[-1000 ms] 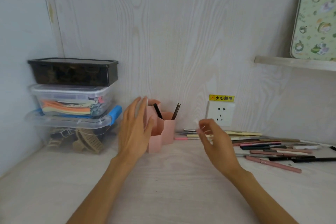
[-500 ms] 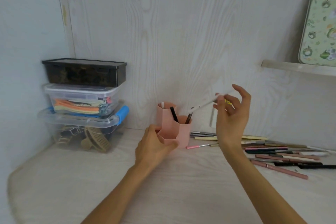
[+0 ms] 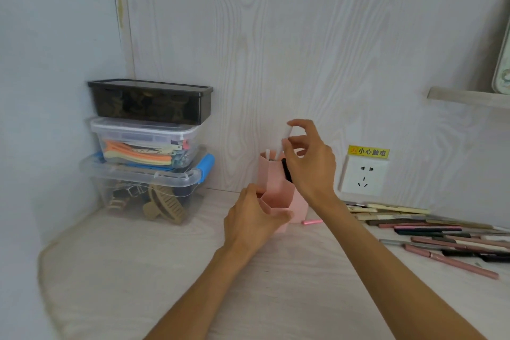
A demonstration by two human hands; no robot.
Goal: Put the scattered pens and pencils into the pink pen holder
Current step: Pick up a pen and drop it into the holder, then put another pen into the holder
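Note:
The pink pen holder [image 3: 271, 183] stands on the desk near the back wall, made of hexagonal compartments. My left hand [image 3: 255, 222] grips its low front compartment. My right hand [image 3: 310, 161] hovers just above the holder, pinching a white pen [image 3: 285, 141] held nearly upright, its lower end at the rim of the tall back compartment. A black pen [image 3: 286, 171] and a white stick [image 3: 267, 154] stand inside. Several scattered pens and pencils [image 3: 430, 232] lie on the desk to the right; one small pink pen [image 3: 311, 221] lies beside the holder.
Three stacked plastic boxes [image 3: 149, 152] sit in the left corner. A wall socket [image 3: 363, 178] with a yellow warning label is behind the pens. A shelf [image 3: 466, 96] juts out at the upper right.
My right hand has carried the white pen from beside the socket to above the holder and turned it upright. My left hand stays on the holder. The view shifted left.

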